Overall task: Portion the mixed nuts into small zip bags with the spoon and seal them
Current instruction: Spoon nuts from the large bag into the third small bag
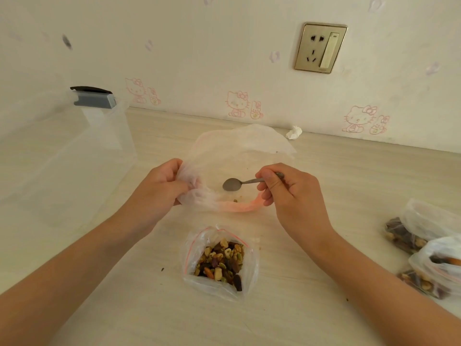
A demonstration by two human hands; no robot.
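While right hand (294,196) holds spoon (232,184), bag (249,141) gapes.

A pale wood-grain tabletop (324,176) runs back to a cream wall (199,46) printed with pink cartoon cat figures (237,104) (each paired with a small rabbit). A gold-framed socket panel (320,48), with a white rocker switch on its right side, is set in the wall at upper right. At the left stands a clear plastic storage box (62,151) with a grey latch (94,99) on its top edge. A crumpled white tissue (293,132) lies where table meets wall. A dark crumb (162,269) sits on the near tabletop, and a dark smudge (66,41) marks the wall above the box.
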